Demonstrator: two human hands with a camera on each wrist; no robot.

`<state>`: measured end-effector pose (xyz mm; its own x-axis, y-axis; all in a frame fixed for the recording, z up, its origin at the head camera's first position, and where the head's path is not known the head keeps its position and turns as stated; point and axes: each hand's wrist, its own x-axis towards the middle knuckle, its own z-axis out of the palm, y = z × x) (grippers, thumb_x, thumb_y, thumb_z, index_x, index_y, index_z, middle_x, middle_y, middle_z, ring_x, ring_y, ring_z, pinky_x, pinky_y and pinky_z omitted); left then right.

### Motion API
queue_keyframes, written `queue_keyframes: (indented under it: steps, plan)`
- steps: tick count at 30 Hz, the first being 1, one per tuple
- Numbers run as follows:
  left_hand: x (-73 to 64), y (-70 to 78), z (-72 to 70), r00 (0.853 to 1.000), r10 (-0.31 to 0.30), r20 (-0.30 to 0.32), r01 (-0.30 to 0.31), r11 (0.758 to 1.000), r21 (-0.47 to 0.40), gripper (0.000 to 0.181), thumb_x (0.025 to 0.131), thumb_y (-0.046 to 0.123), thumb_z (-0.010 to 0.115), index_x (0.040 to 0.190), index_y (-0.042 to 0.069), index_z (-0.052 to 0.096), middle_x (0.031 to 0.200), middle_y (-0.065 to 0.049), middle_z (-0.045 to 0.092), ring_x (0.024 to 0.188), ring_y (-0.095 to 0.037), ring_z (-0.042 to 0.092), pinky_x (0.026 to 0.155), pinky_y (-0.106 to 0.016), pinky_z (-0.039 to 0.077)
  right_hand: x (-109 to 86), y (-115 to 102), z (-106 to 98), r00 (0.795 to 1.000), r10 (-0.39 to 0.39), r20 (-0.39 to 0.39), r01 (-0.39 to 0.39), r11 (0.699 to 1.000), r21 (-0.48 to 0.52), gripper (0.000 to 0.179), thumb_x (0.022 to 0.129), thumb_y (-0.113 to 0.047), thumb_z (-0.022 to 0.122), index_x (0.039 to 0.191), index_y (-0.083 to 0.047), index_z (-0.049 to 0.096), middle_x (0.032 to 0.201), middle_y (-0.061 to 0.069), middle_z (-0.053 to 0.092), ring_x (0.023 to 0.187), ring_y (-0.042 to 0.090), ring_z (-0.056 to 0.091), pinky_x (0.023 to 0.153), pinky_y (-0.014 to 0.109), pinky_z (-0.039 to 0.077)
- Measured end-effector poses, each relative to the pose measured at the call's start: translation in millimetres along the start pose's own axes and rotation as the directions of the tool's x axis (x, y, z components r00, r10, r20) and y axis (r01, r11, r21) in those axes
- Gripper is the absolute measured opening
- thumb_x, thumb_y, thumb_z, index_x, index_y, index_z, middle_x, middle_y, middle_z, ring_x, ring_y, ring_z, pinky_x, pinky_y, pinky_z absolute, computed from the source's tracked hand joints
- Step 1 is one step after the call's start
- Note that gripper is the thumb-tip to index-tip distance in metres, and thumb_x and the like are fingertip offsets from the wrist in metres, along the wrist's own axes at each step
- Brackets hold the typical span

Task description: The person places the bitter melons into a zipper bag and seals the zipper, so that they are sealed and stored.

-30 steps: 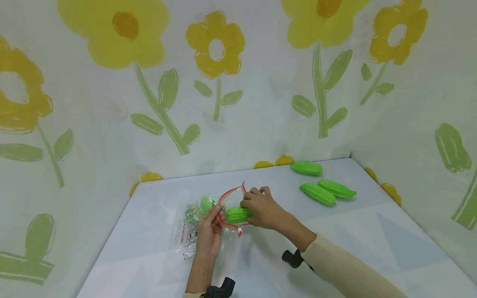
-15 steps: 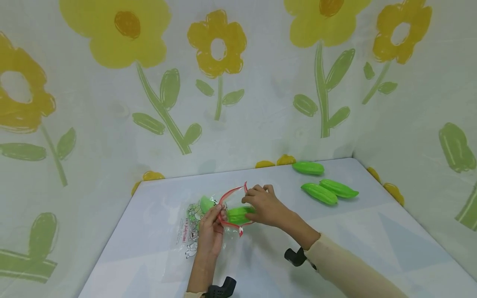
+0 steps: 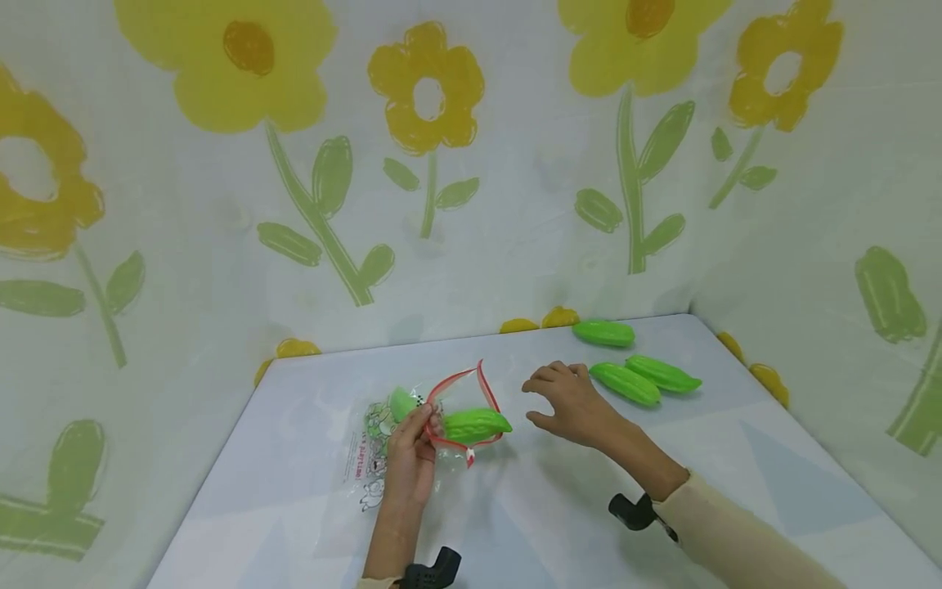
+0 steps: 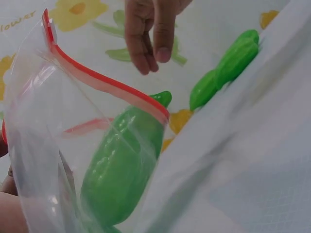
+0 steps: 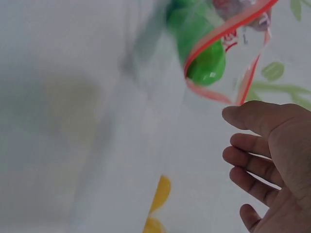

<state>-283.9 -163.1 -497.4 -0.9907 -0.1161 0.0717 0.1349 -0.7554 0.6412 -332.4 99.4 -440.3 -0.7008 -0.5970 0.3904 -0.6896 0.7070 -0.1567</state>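
A clear plastic zip bag [image 3: 374,466] with a red zip strip and printed cartoon animals is held at its mouth by my left hand [image 3: 414,458], thumb on the near side. In the mouth lies a green toy bitter melon [image 3: 474,424], its pointed tip sticking out past the red rim. Deeper in the bag a paler green shape [image 3: 401,402] shows; whether it is print or another melon I cannot tell. My right hand [image 3: 574,405] hovers apart from the bag, to its right, fingers spread and holding nothing. In the left wrist view the melon [image 4: 124,167] shows through the plastic.
Three more green bitter melons lie at the back right of the white table [image 3: 589,523]: one [image 3: 603,332] by the back edge, two [image 3: 625,384] side by side, touching. Flower-printed cloth walls [image 3: 508,245] stand behind and beside the table.
My right hand has let go of the bitter melon and drawn back to the right, its fingers opening. The melon stays in the bag's mouth. My left hand keeps its hold on the bag.
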Motion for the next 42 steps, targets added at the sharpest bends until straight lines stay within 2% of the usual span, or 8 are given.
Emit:
queue_keyframes:
  steps: [8,14,20,24,31,42]
  plan:
    - [0.3,1.8,-1.7,1.000,-0.007,-0.030,0.007,1.000,-0.015,0.014,0.099,0.005,0.061,0.087,0.002,0.068,0.077,-0.004,0.063,0.069,-0.010,0.059,0.064,-0.018,0.053,-26.5,47.3,-1.1,0.993,0.102,-0.058,-0.106,0.992,-0.070,0.033,0.078,-0.017,0.086,0.107,-0.009,0.072,0.109,0.006,0.067,0.107,0.028,0.056,0.086,0.054,0.040]
    - [0.0,1.4,-2.7,0.999,-0.009,-0.036,0.009,1.000,-0.012,0.014,0.099,0.005,0.061,0.088,0.003,0.069,0.077,-0.004,0.063,0.069,-0.010,0.059,0.064,-0.019,0.053,-45.0,74.4,-2.4,0.984,0.156,-0.084,-0.164,0.983,-0.088,0.034,0.079,-0.014,0.085,0.109,-0.006,0.072,0.111,0.010,0.068,0.107,0.032,0.058,0.082,0.054,0.039]
    - [-1.0,-0.3,-1.2,0.999,-0.017,-0.044,0.017,1.000,-0.004,0.012,0.098,0.006,0.062,0.088,0.003,0.068,0.078,-0.003,0.063,0.069,-0.010,0.060,0.064,-0.018,0.053,-59.3,96.6,-3.0,0.964,0.250,-0.092,-0.261,0.954,-0.146,0.041,0.081,-0.015,0.083,0.116,0.000,0.068,0.116,0.016,0.064,0.113,0.039,0.053,0.088,0.064,0.038]
    - [-1.2,-0.9,0.2,0.999,-0.017,-0.040,0.017,1.000,0.007,0.011,0.098,0.007,0.063,0.088,0.003,0.067,0.079,-0.003,0.063,0.069,-0.009,0.059,0.064,-0.017,0.053,-67.5,110.7,-1.9,0.952,0.294,-0.090,-0.306,0.934,-0.187,0.049,0.081,-0.018,0.083,0.122,0.003,0.064,0.121,0.020,0.061,0.115,0.042,0.049,0.087,0.064,0.037]
    - [-0.2,-1.0,-0.1,1.000,-0.008,-0.024,0.008,1.000,0.006,0.013,0.099,0.006,0.062,0.088,0.003,0.068,0.077,-0.004,0.063,0.068,-0.010,0.059,0.064,-0.018,0.053,-79.8,126.7,-3.5,0.933,0.350,-0.087,-0.360,0.911,-0.203,0.055,0.082,-0.022,0.083,0.126,0.002,0.061,0.122,0.020,0.059,0.116,0.042,0.047,0.086,0.062,0.036]
    - [0.5,-1.6,-0.5,1.000,-0.011,-0.021,0.011,1.000,0.002,0.014,0.100,0.005,0.060,0.089,0.002,0.067,0.078,-0.004,0.063,0.068,-0.010,0.059,0.063,-0.018,0.053,-89.8,135.5,0.9,0.922,0.379,-0.075,-0.386,0.899,-0.205,0.053,0.083,-0.021,0.082,0.124,0.004,0.061,0.120,0.022,0.059,0.115,0.042,0.047,0.086,0.062,0.036]
